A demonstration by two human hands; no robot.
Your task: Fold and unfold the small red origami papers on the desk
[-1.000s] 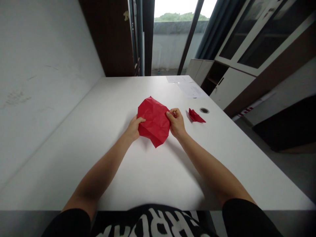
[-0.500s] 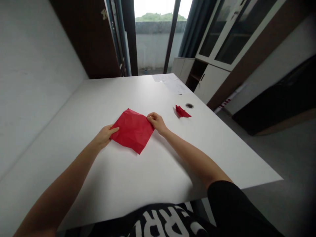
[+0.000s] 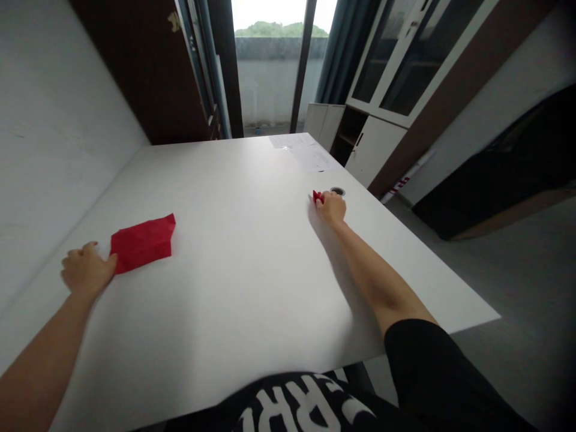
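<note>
Your left hand [image 3: 85,271] lies open on the table [image 3: 234,282], thumb touching the creased red paper [image 3: 141,243] at left: light, soft, easily crumpled, best lifted by an edge. Your right hand [image 3: 330,208] curls over a small folded red piece [image 3: 318,195], far right.

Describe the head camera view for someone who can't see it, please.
A person's right hand covers most of a small folded piece of red paper on a white table. Far to the side, the left hand touches the corner of a larger, creased red paper sheet.
</note>
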